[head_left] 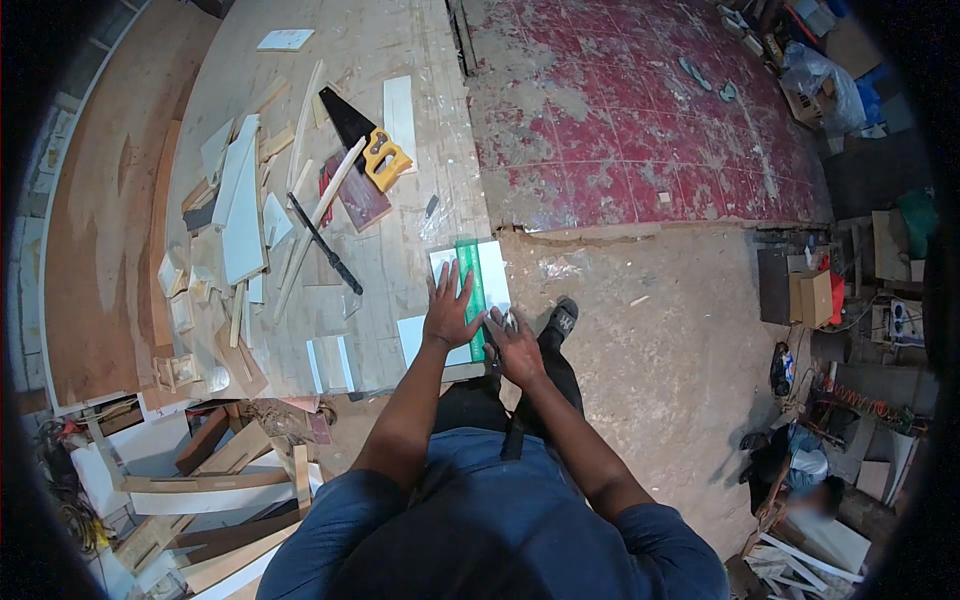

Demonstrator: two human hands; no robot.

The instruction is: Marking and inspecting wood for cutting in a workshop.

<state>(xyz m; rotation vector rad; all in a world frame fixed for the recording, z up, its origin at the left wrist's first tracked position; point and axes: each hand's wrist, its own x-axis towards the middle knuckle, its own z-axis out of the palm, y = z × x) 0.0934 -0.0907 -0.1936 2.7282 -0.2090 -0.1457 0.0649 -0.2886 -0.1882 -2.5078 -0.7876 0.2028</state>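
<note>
A green ruler (469, 262) lies lengthwise across a white board (494, 272) at the table's near right corner. My left hand (452, 308) rests flat with fingers spread, pressing on the board and the ruler's left side. Close to the ruler's right edge, my right hand (515, 348) has its fingers curled together around something small. That object is mostly hidden, so its kind is unclear. Another white piece (412, 338) shows beside my left wrist.
Farther up the wooden table (400, 235) lie a yellow-handled handsaw (384, 158), a thin black tool (325, 243) and several wood offcuts (240, 205). More scrap wood (215, 490) is heaped below the table at left. A person (800, 470) is at the lower right.
</note>
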